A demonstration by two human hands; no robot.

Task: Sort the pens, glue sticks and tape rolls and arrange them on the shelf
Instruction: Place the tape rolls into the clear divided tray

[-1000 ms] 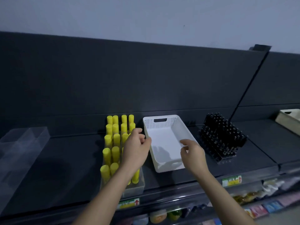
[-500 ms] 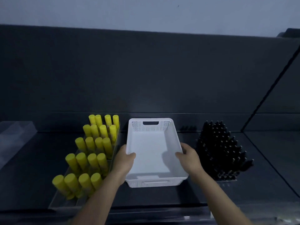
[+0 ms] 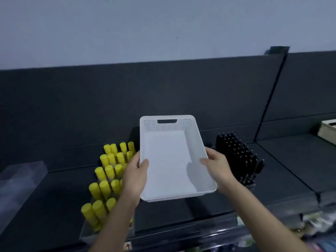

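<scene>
Half a second ago the white basket (image 3: 169,160) sat flat on the shelf (image 3: 54,197) with a hand on each side; now it is lifted clear of the shelf, its near end raised towards the camera and its shadow lying on the dark surface beneath. It hangs between the glue sticks (image 3: 109,171) on its left and the pens (image 3: 238,157) on its right, the same gap it stood in before. The left hand (image 3: 135,176) has a narrow grip on the left wall, thumb inside over the rim and the other fingers out of sight behind the wall. The right hand (image 3: 217,167) holds the right wall the same way, thumb inside and fingers curled beneath. There is one basket, and nothing lies in it. The glue sticks stand upright in rows of about four – roughly nineteen yellow caps show, with the left forearm covering part of the front rows. The pens stand in one dense black block, too dark and close-packed to count. One clear box (image 3: 20,180) sits at the far left of the shelf, and one wooden box (image 3: 328,130) is cut off by the right edge.
</scene>
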